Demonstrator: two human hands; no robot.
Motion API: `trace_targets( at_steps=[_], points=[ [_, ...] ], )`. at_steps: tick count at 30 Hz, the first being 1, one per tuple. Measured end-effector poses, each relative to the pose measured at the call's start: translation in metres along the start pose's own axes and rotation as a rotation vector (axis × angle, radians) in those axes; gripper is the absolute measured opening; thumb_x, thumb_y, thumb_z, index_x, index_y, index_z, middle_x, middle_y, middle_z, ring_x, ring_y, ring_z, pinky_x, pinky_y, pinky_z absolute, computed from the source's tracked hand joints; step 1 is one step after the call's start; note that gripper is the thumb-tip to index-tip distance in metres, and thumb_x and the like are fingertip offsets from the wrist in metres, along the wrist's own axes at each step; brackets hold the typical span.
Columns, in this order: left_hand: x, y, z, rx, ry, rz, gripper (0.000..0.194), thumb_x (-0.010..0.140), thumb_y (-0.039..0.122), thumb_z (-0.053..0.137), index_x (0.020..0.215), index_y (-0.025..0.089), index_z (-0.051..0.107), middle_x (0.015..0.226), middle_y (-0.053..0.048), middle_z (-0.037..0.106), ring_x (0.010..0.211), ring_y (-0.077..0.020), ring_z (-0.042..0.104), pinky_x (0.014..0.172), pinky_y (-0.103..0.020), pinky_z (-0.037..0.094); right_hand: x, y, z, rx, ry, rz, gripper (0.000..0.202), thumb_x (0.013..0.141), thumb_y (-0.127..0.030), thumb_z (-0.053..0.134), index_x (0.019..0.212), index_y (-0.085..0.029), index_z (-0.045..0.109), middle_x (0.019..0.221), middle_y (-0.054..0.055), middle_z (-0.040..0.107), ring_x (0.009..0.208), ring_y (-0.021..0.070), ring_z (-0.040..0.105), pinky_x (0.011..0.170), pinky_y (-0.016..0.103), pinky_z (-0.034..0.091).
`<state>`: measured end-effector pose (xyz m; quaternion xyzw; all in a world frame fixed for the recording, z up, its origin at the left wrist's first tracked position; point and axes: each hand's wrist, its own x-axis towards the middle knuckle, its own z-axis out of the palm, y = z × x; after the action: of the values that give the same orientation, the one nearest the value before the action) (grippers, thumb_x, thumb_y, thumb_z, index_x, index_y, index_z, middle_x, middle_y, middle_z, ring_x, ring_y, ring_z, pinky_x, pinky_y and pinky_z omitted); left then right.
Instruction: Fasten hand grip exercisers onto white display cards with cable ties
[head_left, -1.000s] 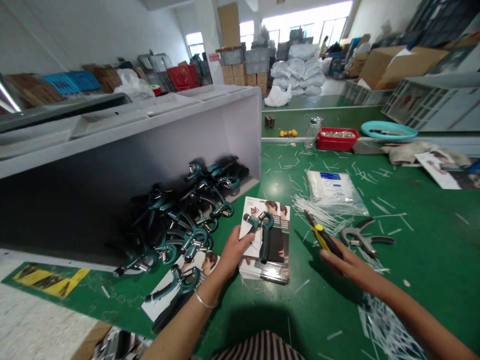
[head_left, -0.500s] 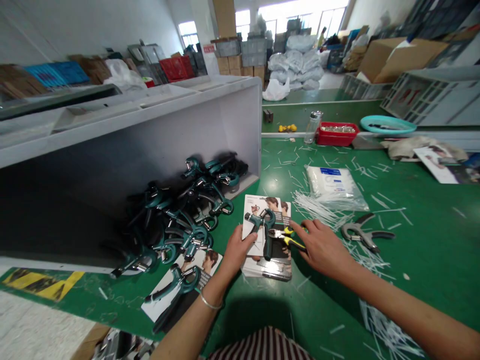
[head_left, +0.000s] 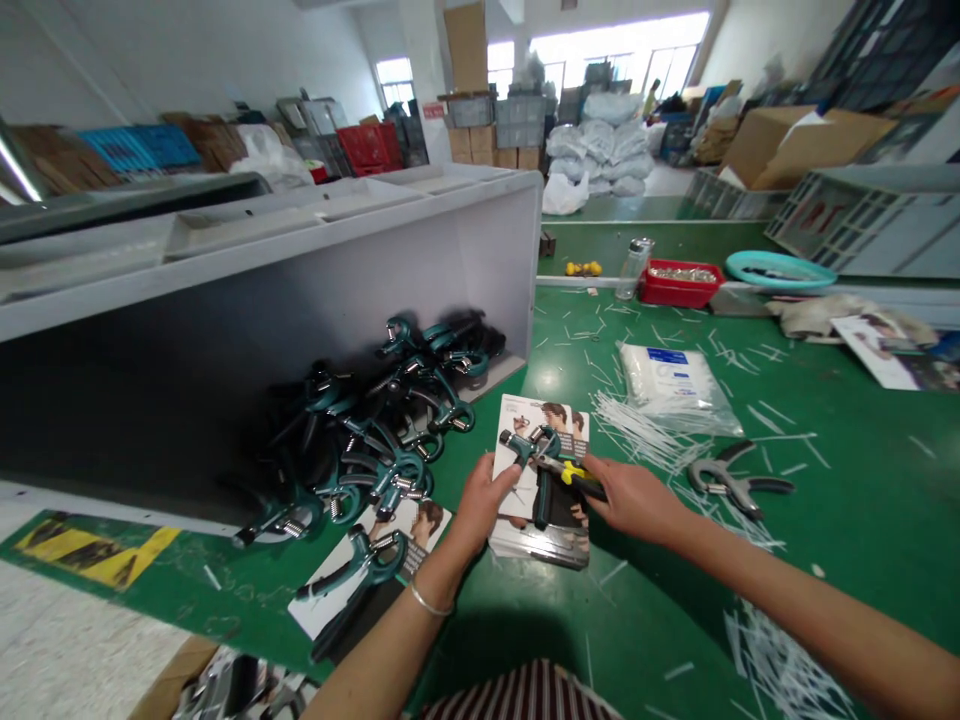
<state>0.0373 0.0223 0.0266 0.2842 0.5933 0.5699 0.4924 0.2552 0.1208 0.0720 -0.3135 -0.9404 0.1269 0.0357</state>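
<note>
My left hand point(head_left: 484, 505) is closed on a printed card point(head_left: 510, 410) with a dark green hand grip strengthener point(head_left: 543, 490) on its face; the thumb lies on top. My right hand point(head_left: 630, 500) is wrapped round yellow-and-black cutting pliers point(head_left: 574, 474), their jaws against the strengthener near its spring end. Handles of the pliers are close together. Beneath the held card lies a stack of similar cards point(head_left: 551, 545). Left of my left forearm, another strengthener point(head_left: 367, 560) rests on its own card point(head_left: 311, 610).
A grey crate point(head_left: 480, 230) on its side holds several strengtheners point(head_left: 382, 460). White cable ties point(head_left: 645, 428) lie beside their plastic bag point(head_left: 675, 385). A grey strengthener point(head_left: 739, 480) lies right. Farther back are a glass bottle point(head_left: 635, 268), red tray point(head_left: 681, 290) and turquoise plate point(head_left: 780, 268).
My right hand has closed round the pliers, and their spread handles have come together. The jaws have moved left onto the strengthener. The whole view has shifted slightly.
</note>
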Motion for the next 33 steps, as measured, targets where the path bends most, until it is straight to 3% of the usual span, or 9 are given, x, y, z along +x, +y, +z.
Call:
trace_targets(
  at_steps=[4,8,13,19,25,29,31,33],
  points=[
    [-0.003,0.007,0.006,-0.145,0.019,0.042,0.043,0.078,0.045,0.070,0.106,0.014,0.063,0.098,-0.008,0.071,0.081,-0.0201,0.068,0.073,-0.031,0.053,-0.023,-0.029,0.005,0.209,-0.088,-0.101,0.016,0.089,-0.026,0.057,0.105,-0.024,0.057,0.093,0.005,0.071,0.080,0.0222,0.068,0.068,0.029,0.047],
    [-0.011,0.014,0.016,-0.209,0.147,0.140,0.042,0.085,0.046,0.064,0.115,0.017,0.058,0.112,-0.009,0.069,0.100,-0.0225,0.066,0.088,-0.036,0.052,-0.040,-0.053,0.018,0.234,0.097,0.030,0.032,0.094,-0.030,0.054,0.124,-0.021,0.052,0.111,0.012,0.067,0.096,0.0267,0.065,0.082,0.039,0.051],
    [-0.023,0.019,0.032,-0.157,0.217,0.228,0.037,0.092,0.039,0.057,0.123,0.021,0.051,0.124,-0.008,0.063,0.119,-0.0227,0.057,0.103,-0.039,0.044,-0.038,-0.060,0.029,0.151,0.250,0.144,0.049,0.094,-0.036,0.054,0.137,-0.015,0.044,0.117,0.018,0.062,0.106,0.0331,0.059,0.091,0.051,0.048],
    [-0.030,0.020,0.038,-0.174,0.235,0.258,0.037,0.091,0.040,0.058,0.122,0.020,0.051,0.122,-0.008,0.063,0.120,-0.0234,0.057,0.105,-0.039,0.041,-0.034,-0.065,0.030,0.180,0.237,0.201,0.047,0.094,-0.037,0.053,0.136,-0.015,0.047,0.117,0.016,0.063,0.108,0.0318,0.058,0.093,0.047,0.047],
    [-0.041,0.026,0.033,-0.093,0.201,0.220,0.037,0.090,0.040,0.059,0.118,0.016,0.055,0.119,-0.010,0.065,0.114,-0.0256,0.059,0.101,-0.038,0.044,-0.039,-0.062,0.037,0.430,0.082,0.174,0.023,0.098,-0.032,0.045,0.112,-0.020,0.058,0.104,0.009,0.069,0.092,0.0239,0.065,0.081,0.033,0.048],
    [-0.052,0.027,0.020,-0.098,0.058,0.148,0.042,0.088,0.042,0.062,0.122,0.019,0.054,0.122,-0.008,0.067,0.114,-0.0263,0.061,0.101,-0.040,0.046,-0.056,-0.068,0.034,0.498,0.003,0.106,0.017,0.095,-0.027,0.046,0.104,-0.019,0.059,0.097,0.008,0.070,0.088,0.0213,0.065,0.076,0.029,0.046],
    [-0.058,0.030,0.001,-0.053,0.066,0.104,0.047,0.085,0.044,0.065,0.126,0.024,0.052,0.127,-0.004,0.066,0.118,-0.0273,0.060,0.102,-0.042,0.047,-0.072,-0.072,0.032,0.491,-0.078,0.036,0.016,0.089,-0.024,0.053,0.103,-0.020,0.061,0.096,0.007,0.070,0.086,0.0207,0.064,0.076,0.029,0.046],
    [-0.069,0.037,-0.033,0.076,0.163,0.051,0.055,0.081,0.049,0.068,0.129,0.028,0.052,0.128,-0.001,0.066,0.117,-0.0289,0.061,0.100,-0.043,0.049,-0.094,-0.071,0.034,0.473,-0.171,-0.032,0.023,0.081,-0.021,0.060,0.104,-0.022,0.063,0.096,0.005,0.070,0.085,0.0206,0.064,0.076,0.030,0.047]
  ],
)
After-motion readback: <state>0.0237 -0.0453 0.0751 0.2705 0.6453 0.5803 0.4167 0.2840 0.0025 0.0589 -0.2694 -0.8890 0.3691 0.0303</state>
